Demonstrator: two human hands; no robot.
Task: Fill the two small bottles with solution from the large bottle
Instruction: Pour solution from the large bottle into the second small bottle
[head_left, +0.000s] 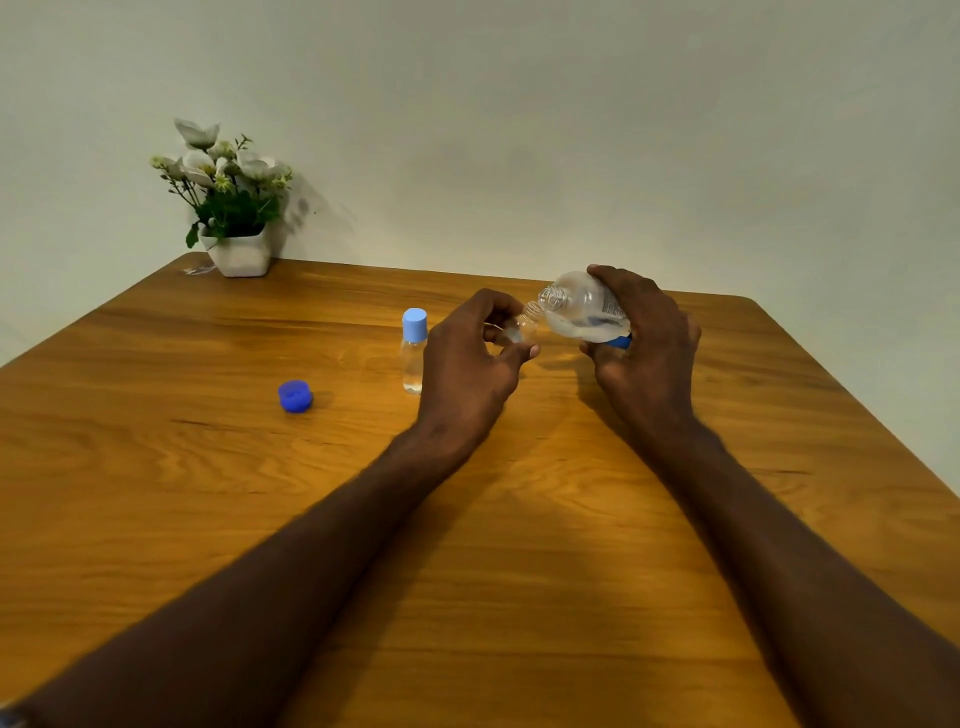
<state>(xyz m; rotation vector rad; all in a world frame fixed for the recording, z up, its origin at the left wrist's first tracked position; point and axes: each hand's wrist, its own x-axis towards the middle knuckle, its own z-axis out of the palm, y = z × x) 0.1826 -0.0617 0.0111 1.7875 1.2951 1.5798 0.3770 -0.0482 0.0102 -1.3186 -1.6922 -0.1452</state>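
My right hand (644, 332) grips the large clear bottle (582, 309), tilted to the left with its open threaded mouth low and liquid lying along its lower side. My left hand (467, 358) holds a small uncapped clear bottle (524, 325), its mouth right at the large bottle's mouth; my fingers hide most of it. A second small bottle (414, 351) with a light blue cap stands upright on the wooden table (208, 467), just left of my left hand. The large bottle's dark blue cap (295, 396) lies on the table further left.
A white pot of artificial flowers (234, 208) stands at the table's far left corner against the wall. The table's right edge runs diagonally at the right.
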